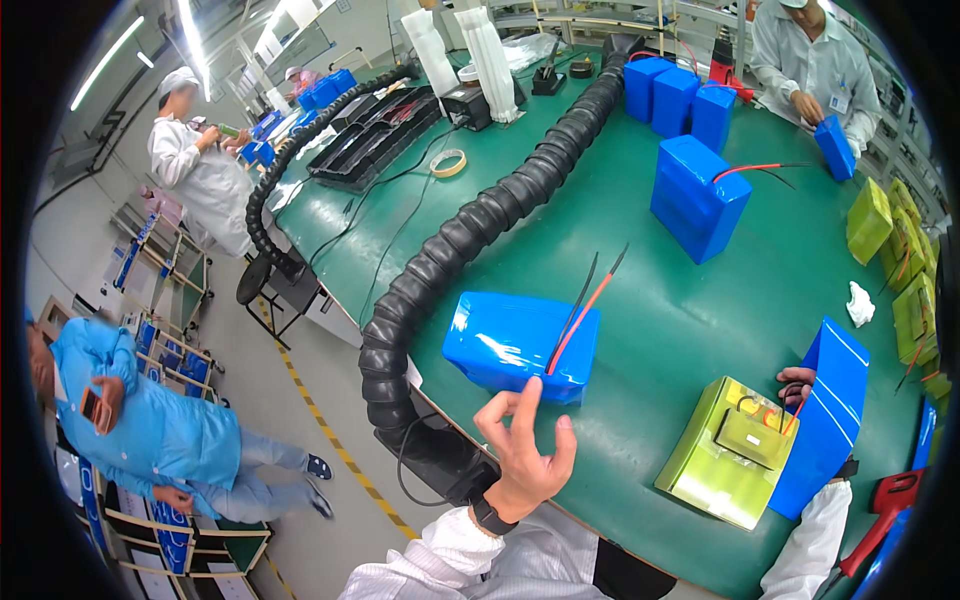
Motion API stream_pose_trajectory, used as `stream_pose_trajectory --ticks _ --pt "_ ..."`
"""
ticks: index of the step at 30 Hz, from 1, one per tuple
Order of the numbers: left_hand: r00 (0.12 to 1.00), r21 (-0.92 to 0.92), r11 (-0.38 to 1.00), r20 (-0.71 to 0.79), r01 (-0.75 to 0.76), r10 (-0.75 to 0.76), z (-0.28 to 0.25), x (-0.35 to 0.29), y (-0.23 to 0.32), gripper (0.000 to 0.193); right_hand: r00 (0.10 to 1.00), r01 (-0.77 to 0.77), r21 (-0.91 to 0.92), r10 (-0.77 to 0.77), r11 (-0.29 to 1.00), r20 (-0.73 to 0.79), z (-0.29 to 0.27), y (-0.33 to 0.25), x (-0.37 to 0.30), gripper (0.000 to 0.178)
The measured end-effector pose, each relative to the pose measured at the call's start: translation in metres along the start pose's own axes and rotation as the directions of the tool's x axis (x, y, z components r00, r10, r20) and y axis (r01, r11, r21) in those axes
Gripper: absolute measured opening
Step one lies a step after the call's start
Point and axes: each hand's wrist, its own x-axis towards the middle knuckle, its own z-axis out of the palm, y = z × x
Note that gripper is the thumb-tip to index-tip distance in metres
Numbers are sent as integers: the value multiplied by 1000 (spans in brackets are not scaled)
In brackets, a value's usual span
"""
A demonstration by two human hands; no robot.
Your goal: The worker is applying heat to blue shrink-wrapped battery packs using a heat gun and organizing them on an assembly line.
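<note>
My left hand (525,450) is open, its fingers spread, with one fingertip touching the near end of a blue-wrapped battery pack (500,340). A black and a red lead rise from that pack, which lies on its side. At the right, my right hand (797,380) is closed on a flat blue wrapping sleeve (825,400); the sleeve hides most of the hand, and only curled fingers show past its left edge. By those fingertips run the thin red and black wires of a yellow-green battery pack (715,465), which bears a small board on its face. I cannot tell whether the fingers pinch the wires.
A ribbed black hose (480,225) crosses the green table (600,440). Several blue packs (703,195) stand farther back; yellow-green packs (910,255) line the right edge, near a red-handled tool (885,515). Across the table a co-worker (815,60) handles a blue pack. Another person (150,400) stands left.
</note>
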Motion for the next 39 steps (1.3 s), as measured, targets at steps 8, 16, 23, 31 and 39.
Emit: stream_pose_trajectory --ticks 8,16,23,31,39 --pt "1000 8 1000 -9 5 -5 4 2 2 76 999 -4 5 4 1000 -47 8 -7 0 38" --pt "999 26 1000 38 -11 10 2 3 -3 75 1000 2 -37 -2 999 -20 7 -10 0 40" --pt "999 21 1000 42 -23 22 0 -2 4 75 999 8 -32 -9 999 -31 10 -13 -4 39" --pt "999 -23 1000 50 2 -1 2 -1 8 78 999 21 0 -21 1000 -33 5 -6 -1 37" --pt "998 -56 998 58 22 -18 2 1 8 79 999 20 10 -19 1000 -49 6 -6 -1 36"
